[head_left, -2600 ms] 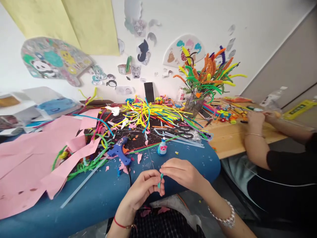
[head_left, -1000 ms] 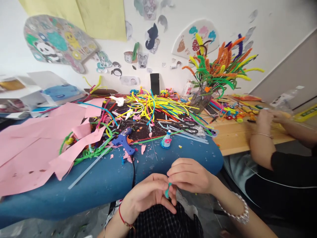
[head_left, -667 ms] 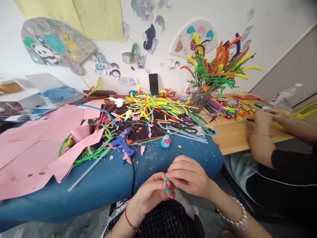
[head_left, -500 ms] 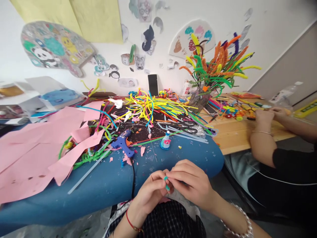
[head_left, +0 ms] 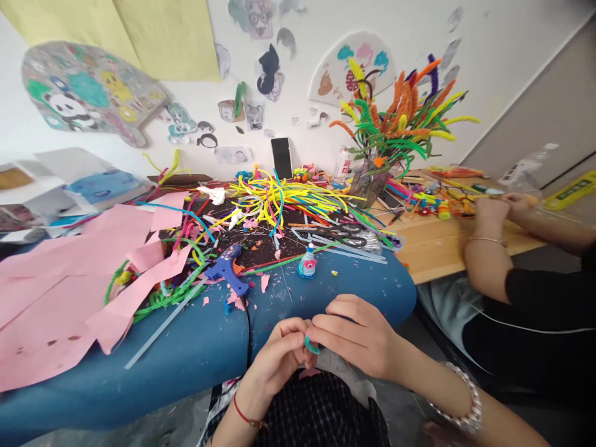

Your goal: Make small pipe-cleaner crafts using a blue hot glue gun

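Observation:
Between my two hands, above my lap, is a short curved teal piece of pipe cleaner (head_left: 312,346). My left hand (head_left: 282,351) pinches it with thumb and fingers. From the other side, the fingertips of my right hand (head_left: 356,335) close on it too, hiding its upper end. Past my hands, at the edge of the blue-covered table (head_left: 195,335), a small blue cone-shaped figure (head_left: 307,263) with a pink patch stands upright. To its left lies a blue glue gun (head_left: 229,271), its cord hanging over the table edge.
Yellow pipe cleaners (head_left: 298,197) pile up at the back near black-handled scissors (head_left: 349,234) and clear glue sticks (head_left: 358,253). Pink sheets (head_left: 56,279) cover the left. A vase (head_left: 367,183) of pipe-cleaner stems stands behind. A co-worker's hands (head_left: 498,211) are at the right.
The teal piece has turned and now shows as a curve below my right fingertips. Both hands stay pressed together around it. The view has shifted slightly.

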`<state>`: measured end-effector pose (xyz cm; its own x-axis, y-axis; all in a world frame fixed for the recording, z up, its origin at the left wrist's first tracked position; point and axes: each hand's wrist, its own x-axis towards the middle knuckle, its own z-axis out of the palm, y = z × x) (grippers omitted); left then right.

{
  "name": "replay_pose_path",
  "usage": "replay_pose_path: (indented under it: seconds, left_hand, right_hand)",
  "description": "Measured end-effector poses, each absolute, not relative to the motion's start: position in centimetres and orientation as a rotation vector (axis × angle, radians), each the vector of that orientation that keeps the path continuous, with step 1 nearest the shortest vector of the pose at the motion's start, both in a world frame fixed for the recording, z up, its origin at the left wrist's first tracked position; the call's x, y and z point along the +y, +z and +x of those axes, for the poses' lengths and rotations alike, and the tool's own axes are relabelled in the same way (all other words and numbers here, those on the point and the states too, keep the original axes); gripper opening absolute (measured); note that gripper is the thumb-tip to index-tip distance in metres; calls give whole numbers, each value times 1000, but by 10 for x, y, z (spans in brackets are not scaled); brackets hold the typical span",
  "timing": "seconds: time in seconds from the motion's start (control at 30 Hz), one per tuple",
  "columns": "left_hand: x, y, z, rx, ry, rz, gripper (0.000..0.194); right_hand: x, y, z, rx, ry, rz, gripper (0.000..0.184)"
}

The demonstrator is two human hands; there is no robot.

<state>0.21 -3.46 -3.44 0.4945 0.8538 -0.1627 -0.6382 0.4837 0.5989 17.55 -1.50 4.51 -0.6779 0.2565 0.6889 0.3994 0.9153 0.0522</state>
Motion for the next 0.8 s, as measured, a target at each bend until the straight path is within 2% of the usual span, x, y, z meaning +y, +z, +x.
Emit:
replay_pose_path:
  seconds: [0.13,0.27,0.53,0.8]
  left_hand:
    - [-35,-38,1,502,909,517,35]
    - [-34,-35,3,515,948,538,32]
    - [-42,-30,14,567,1260,625,32]
    - [-48,-32,15,585,1381,676,24]
  right_hand:
    - [-14,44,175,-2346,-300,-487,26]
    - [-18,40,173,-2302,-337,-565,16]
    - [-35,38,153,-2040,65,-898,5]
    - [-48,38,143,-1922,151,-918,6]
